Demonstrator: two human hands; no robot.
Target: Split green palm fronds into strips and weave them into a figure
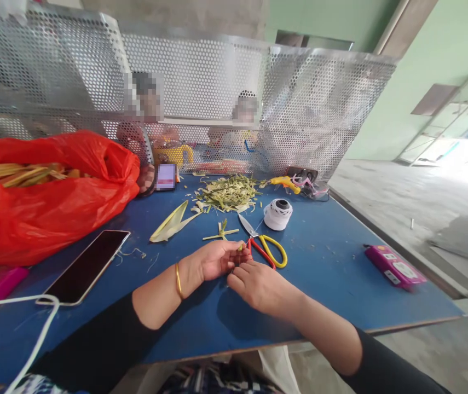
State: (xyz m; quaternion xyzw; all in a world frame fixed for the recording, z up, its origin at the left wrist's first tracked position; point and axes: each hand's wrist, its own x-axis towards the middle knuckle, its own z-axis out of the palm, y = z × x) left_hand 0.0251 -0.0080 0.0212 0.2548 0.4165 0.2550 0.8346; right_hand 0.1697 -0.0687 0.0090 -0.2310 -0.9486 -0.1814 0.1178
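Near the middle of the blue table, my left hand pinches a small green leaf piece at its fingertips. My right hand is closed close beside it; whatever its fingers hold is hidden or too thin to make out. Just beyond both hands lie scissors with one red and one yellow handle, blades pointing away. A spool of white thread stands behind the scissors, and a fine strand runs from it toward the hands. A small cross-shaped piece of folded leaf strips lies beyond my left hand.
Cut leaf scraps are heaped at the back, near a yellow tool and glasses. A red plastic bag of leaves and a phone lie left, a magenta box right. Behind a perforated metal screen sit people.
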